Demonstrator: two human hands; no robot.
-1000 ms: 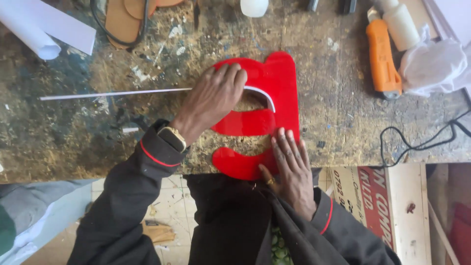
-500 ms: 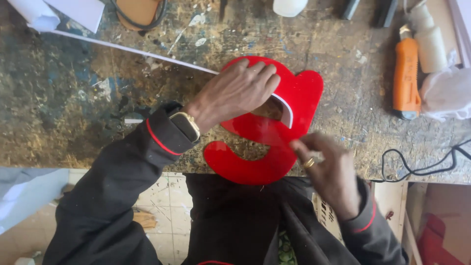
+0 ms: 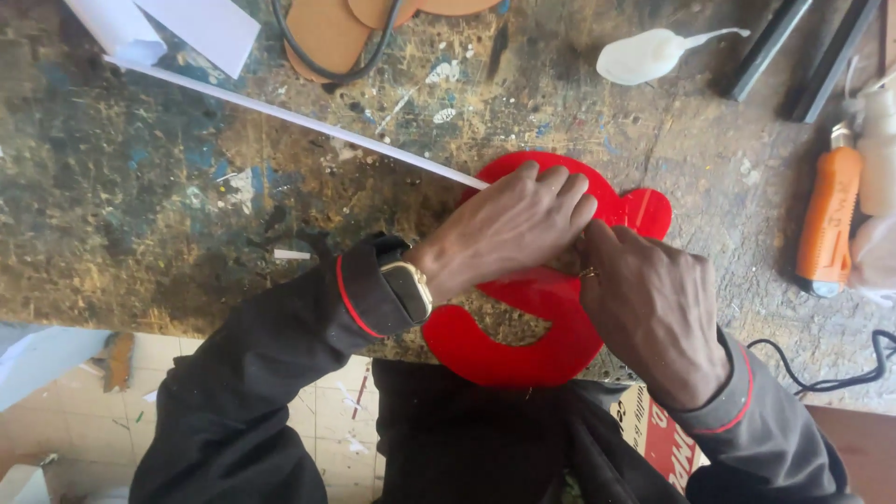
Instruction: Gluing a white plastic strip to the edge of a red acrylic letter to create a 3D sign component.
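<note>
- Left hand [image 3: 513, 224] laid over the upper part of the red letter-shaped panel [image 3: 523, 345], fingers curled down and clamped on the near end of the white strip [image 3: 308, 121].
- Right hand [image 3: 653, 308] brought in touching the left, just right of the panel's middle; fingertips tucked under the left hand, so grip not determinable.
- Ring [image 3: 588, 273] on the right hand, at the point where both hands meet.
- Red letter-shaped panel flat on the workbench [image 3: 140, 205], lower curve overhanging the near bench edge.
- White strip running from the panel's upper left edge, up and away to the left, toward the white sheets [image 3: 187, 28].
- Step in hand, as judged: seating the strip end against the panel's curved edge.
- Next move, as judged: calls for firm pressure at the contact point and the strip kept on edge while following the curve.
- Containers: white squeeze bottle [image 3: 644, 56] on its side, well above the panel; contents not visible.
- Cardboard box [image 3: 653, 420] below the panel, under the right forearm; contents hidden.
- Orange tool [image 3: 826, 219] well to the right of the panel.
- Black cable [image 3: 821, 378] to the lower right of the panel.
- Brown cut-outs [image 3: 327, 37] well above and left of the panel.
</note>
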